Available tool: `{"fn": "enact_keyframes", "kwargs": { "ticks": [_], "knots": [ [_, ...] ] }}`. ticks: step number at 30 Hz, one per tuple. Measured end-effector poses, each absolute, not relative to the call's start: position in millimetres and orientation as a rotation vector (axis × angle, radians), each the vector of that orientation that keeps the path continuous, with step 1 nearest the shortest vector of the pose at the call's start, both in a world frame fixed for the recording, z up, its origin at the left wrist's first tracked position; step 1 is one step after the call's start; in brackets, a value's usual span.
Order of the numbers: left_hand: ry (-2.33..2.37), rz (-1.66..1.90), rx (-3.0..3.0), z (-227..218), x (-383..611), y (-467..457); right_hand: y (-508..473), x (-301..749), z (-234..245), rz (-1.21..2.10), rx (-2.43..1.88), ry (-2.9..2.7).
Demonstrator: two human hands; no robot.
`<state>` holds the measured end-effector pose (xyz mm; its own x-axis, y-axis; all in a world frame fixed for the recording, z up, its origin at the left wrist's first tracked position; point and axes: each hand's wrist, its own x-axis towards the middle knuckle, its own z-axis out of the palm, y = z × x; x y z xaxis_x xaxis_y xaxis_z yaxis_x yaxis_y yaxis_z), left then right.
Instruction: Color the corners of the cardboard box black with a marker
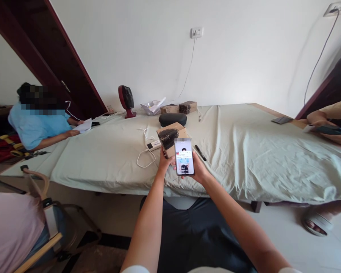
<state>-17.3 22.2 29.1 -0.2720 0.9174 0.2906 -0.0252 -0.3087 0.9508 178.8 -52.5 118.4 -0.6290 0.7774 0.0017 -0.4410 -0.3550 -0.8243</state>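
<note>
Head view shows the right hand (pixel 199 167) holding a dark-edged phone (pixel 184 157), screen bright, before the dark-patched brown carton (pixel 182 131); the left hand (pixel 166 160) grips this carton.

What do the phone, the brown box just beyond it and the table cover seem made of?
Phone: probably glass-fronted, smooth; its lit screen looks flat.
Brown box: likely cardboard, matte, with plain tan panels.
Table cover: apparently thin cloth, matte; it creases and drapes over the edge.

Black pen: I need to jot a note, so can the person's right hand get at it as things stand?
Probably yes: the pen lies on the tablecloth close by the right hand, with nothing visible between them, though that hand holds the phone.
</note>
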Motion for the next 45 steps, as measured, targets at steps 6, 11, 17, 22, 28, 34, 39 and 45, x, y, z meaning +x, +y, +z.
{"fn": "enact_keyframes", "kwargs": {
  "ticks": [6, 11, 17, 22, 28, 34, 39, 45],
  "knots": [
    [1.185, 1.656, 1.151, 19, -21, 28, -29, 258, 91, 1.233, -1.401, -1.253],
    [1.166, 1.671, 1.119, 21, -19, 27, -11, 324, 77, 0.596, -1.894, -1.356],
    [1.209, 1.7, 1.078, 29, -20, 25, -11, 341, 65, 0.425, -2.015, -1.459],
    [1.185, 1.756, 1.045, 30, -17, 14, -17, 333, 64, 0.372, -2.002, -1.606],
    [1.102, 1.67, 1.038, 30, 51, -21, -30, 273, 106, 1.075, -0.941, -1.89],
    [0.952, 1.737, 1.227, 68, 75, -49, -33, 248, 142, 0.87, -0.729, -1.418],
    [1.256, 1.927, 1.574, 94, -9, -95, -52, 282, 122, 0.82, -0.795, -1.41],
    [1.518, 1.566, 1.78, 121, -42, -137, -63, 293, 118, 0.872, -0.797, -1.572]
  ]
}}
